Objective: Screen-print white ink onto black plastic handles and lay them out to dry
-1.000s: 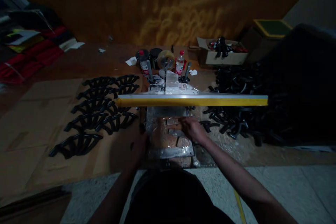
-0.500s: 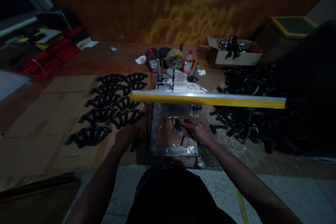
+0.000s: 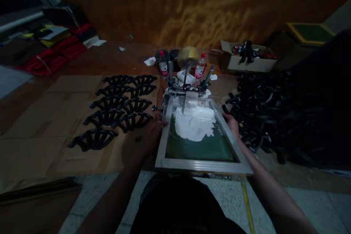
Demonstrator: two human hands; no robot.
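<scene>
A screen-printing frame [image 3: 203, 165] with a silver metal rim and green mesh lies low in front of me, hinged at its far end. White ink [image 3: 194, 126] spreads thickly over the far half of the mesh. A pale, blurred block [image 3: 191, 103] stands at the ink's far edge. My left hand [image 3: 154, 133] is closed at the left rim, its fingertips on the metal. On the opposite rim, my right hand [image 3: 232, 126] grips with fingers partly hidden by the frame. Whatever lies under the screen is covered.
Black curved parts [image 3: 104, 119] lie in rows on cardboard [image 3: 55, 117] at left. A heap of similar parts [image 3: 260, 98] fills the right. Behind the hinge clamps [image 3: 203, 86] stand two bottles [image 3: 163, 66] and a tape roll [image 3: 188, 53]. An open carton [image 3: 251, 63] sits back right.
The raised frame has swung down flat over the base. My right hand has left the small fixture on the base for the right rim; my left hand has moved to the left rim.
</scene>
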